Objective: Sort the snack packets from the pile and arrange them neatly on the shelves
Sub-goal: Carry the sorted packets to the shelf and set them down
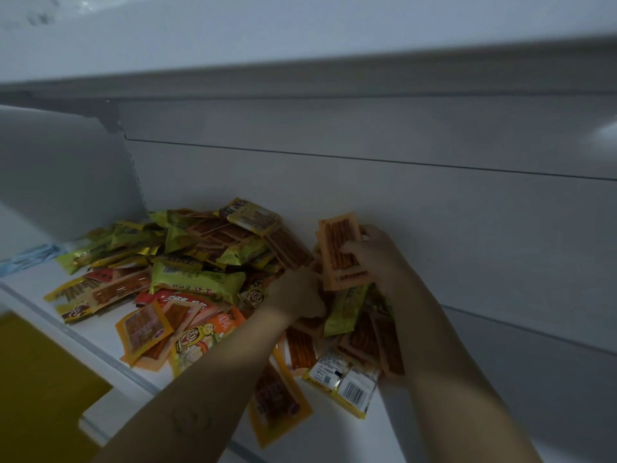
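My right hand (377,259) held thin orange packets (342,252) upright beside the pile (187,262) on the shelf (33,285), my left hand (297,292) hid its grip in the pile, and they looked light, bendy and slippery, best pinched by flat edges.

Left hand (295,292): fingertips buried in the pile (187,262); grip cannot be determined. Right hand (384,259): fingers hidden behind the upright orange packets (337,235); only the thumb (349,248) shows in front. Packet print beside the fingers is blurred, unreadable. Both forearms (207,379) are cut off by the bottom edge.
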### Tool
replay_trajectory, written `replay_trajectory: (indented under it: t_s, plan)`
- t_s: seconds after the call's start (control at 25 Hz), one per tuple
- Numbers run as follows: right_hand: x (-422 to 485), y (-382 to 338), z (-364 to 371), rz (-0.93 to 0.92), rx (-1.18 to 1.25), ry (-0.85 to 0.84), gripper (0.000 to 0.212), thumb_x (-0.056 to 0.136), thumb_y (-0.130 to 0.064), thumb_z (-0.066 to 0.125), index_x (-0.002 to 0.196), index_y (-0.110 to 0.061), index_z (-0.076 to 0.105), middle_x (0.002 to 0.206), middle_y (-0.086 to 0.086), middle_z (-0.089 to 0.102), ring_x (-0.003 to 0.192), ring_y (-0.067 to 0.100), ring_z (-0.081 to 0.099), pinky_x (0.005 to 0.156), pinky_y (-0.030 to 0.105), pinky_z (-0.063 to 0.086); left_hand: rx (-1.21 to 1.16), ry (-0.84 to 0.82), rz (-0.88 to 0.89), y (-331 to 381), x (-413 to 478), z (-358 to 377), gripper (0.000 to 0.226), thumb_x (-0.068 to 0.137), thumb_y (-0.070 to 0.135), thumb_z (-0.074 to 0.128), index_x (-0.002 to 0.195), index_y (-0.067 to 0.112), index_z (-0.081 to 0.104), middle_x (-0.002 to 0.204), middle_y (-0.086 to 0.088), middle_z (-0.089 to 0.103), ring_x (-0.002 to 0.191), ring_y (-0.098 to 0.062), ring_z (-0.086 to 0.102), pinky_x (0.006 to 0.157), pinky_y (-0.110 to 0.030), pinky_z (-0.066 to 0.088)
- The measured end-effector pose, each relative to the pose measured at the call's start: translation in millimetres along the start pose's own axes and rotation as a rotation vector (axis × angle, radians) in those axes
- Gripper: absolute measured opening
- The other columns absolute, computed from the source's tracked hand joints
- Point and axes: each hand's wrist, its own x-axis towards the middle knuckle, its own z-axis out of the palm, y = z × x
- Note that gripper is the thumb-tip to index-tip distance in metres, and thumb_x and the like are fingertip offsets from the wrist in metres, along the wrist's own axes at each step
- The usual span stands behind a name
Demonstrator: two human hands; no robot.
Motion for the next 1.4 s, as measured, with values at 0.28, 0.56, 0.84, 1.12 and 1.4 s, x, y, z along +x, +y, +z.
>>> replay_trajectory:
  t_s: [0.28, 0.56, 0.84, 1.12, 1.4]
  plan:
    - [6, 6, -7, -0.001, -0.006, 0.054, 0.02, 0.082, -0.009, 0.062, 0.101, -0.017, 0.063, 0.1, 0.005, 0.068, 0.087, 0.021, 0.066, 0.077, 0.038, 0.057, -0.008, 0.114, -0.037, -10, 2, -2, 0.057, 0.086, 0.044, 0.062, 0.128, 0.007, 0.052, 0.134, -0.013, 0.053, 0.119, -0.033, 0.052, 0.098, -0.047, 0.047]
    - [9, 13, -4, 0.01, 0.013, 0.046, 0.022, 0.083, -0.007, 0.062, 0.097, -0.024, 0.061, 0.098, 0.002, 0.064, 0.09, 0.024, 0.067, 0.079, 0.047, 0.059, 0.038, 0.096, -0.072, -22, 7, 5, 0.073, 0.09, 0.046, 0.06, 0.14, 0.003, 0.028, 0.133, -0.021, 0.049, 0.122, -0.04, 0.048, 0.1, -0.051, 0.042]
    - [1, 14, 13, 0.066, 0.131, 0.023, 0.022, 0.09, -0.004, 0.054, 0.11, -0.008, 0.062, 0.096, 0.01, 0.063, 0.057, 0.008, 0.066, 0.045, 0.019, 0.048, -0.478, 0.275, 0.073, -41, 13, -2, 0.036, 0.091, 0.039, 0.064, 0.103, 0.006, 0.055, 0.098, -0.005, 0.061, 0.09, -0.026, 0.061, 0.075, -0.04, 0.051]
    - [0, 23, 45, 0.092, 0.253, 0.082, 0.026, 0.091, -0.005, 0.051, 0.115, -0.011, 0.063, 0.106, 0.017, 0.067, 0.082, 0.026, 0.068, 0.057, 0.031, 0.055, -0.592, 0.28, 0.187, -66, 25, -14, 0.023, 0.09, 0.033, 0.065, 0.097, 0.011, 0.058, 0.089, -0.006, 0.063, 0.08, -0.025, 0.062, 0.074, -0.043, 0.054]
    - [-5, 26, 67, 0.088, 0.376, 0.272, 0.028, 0.092, -0.008, 0.052, 0.119, -0.014, 0.06, 0.109, 0.014, 0.067, 0.095, 0.029, 0.068, 0.075, 0.046, 0.059, -1.087, 0.025, 0.142, -53, 34, -31, 0.034, 0.105, 0.033, 0.04, 0.129, 0.015, 0.054, 0.124, -0.006, 0.06, 0.112, -0.024, 0.058, 0.1, -0.042, 0.047]
